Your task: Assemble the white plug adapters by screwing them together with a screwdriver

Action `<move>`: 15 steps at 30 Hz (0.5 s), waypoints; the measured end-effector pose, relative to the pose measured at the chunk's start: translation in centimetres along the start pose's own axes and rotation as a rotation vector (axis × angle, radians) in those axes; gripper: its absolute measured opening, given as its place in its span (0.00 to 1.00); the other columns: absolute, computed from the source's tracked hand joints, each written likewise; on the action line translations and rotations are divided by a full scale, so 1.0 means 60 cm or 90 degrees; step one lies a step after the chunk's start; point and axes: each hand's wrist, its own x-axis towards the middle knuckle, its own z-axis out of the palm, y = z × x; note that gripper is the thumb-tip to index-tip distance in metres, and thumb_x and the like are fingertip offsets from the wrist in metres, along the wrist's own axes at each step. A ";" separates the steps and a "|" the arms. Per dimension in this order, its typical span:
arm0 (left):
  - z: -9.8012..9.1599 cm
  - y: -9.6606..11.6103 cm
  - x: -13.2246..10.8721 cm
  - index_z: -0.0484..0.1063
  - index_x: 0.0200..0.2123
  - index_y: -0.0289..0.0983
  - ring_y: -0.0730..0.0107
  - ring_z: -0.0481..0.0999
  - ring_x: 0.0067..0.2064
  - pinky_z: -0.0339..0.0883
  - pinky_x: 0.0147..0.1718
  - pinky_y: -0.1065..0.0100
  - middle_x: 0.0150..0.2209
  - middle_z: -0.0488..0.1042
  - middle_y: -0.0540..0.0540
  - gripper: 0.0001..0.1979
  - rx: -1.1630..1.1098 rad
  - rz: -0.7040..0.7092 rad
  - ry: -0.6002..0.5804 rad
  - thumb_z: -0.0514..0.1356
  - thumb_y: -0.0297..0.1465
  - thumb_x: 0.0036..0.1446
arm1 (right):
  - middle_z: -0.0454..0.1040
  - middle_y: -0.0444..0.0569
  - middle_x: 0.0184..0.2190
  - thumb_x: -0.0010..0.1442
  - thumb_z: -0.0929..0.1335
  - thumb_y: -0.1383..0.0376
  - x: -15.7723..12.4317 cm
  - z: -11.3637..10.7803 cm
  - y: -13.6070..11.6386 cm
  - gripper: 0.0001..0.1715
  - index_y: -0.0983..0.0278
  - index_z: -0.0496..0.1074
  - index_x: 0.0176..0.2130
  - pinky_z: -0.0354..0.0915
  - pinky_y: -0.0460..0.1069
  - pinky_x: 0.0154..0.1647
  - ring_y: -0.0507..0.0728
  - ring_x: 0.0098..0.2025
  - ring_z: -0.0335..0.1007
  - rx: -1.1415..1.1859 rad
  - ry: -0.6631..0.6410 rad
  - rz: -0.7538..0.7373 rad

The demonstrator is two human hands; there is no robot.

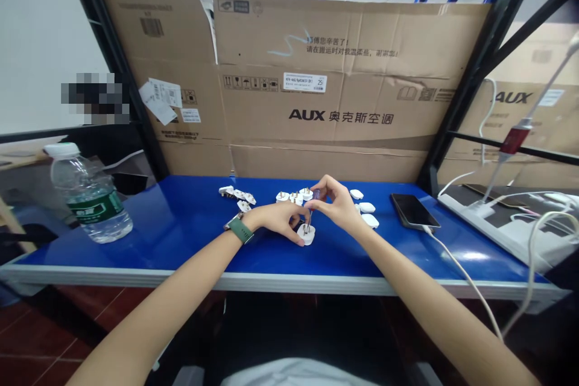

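Left hand: half-curled, thumb against white plug; cannot tell whether gripped.
Right hand: fingertips pinched shut on screwdriver, shaft pointing down.

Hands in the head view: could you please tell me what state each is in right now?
Left hand: partly curled, thumb at the white plug; whether it grips cannot be told.
Right hand: closed, holding a screwdriver pointed down at the plug.

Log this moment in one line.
left hand: at white plug | right hand: holding screwdriver, pointed down at same plug | phone: at right, screen dark
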 end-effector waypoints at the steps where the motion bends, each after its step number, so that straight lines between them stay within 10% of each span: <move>1: 0.000 0.000 -0.001 0.74 0.48 0.39 0.73 0.68 0.25 0.57 0.25 0.71 0.24 0.69 0.55 0.29 -0.004 0.006 0.000 0.73 0.47 0.47 | 0.70 0.42 0.27 0.52 0.79 0.52 0.000 0.001 -0.002 0.22 0.62 0.73 0.39 0.64 0.49 0.33 0.53 0.29 0.65 0.000 -0.004 -0.005; 7: -0.010 0.003 0.000 0.78 0.48 0.38 0.75 0.64 0.24 0.56 0.25 0.72 0.22 0.65 0.56 0.28 -0.062 0.041 0.039 0.73 0.47 0.48 | 0.73 0.46 0.34 0.67 0.69 0.53 0.014 -0.018 -0.003 0.18 0.60 0.73 0.51 0.70 0.51 0.40 0.54 0.35 0.72 0.106 0.165 -0.056; 15: -0.015 -0.013 0.025 0.75 0.59 0.47 0.65 0.76 0.32 0.57 0.31 0.69 0.29 0.78 0.50 0.25 0.239 -0.107 0.289 0.66 0.42 0.59 | 0.65 0.43 0.34 0.70 0.64 0.53 0.029 -0.052 0.038 0.16 0.58 0.70 0.51 0.56 0.44 0.20 0.48 0.22 0.60 0.047 0.308 -0.021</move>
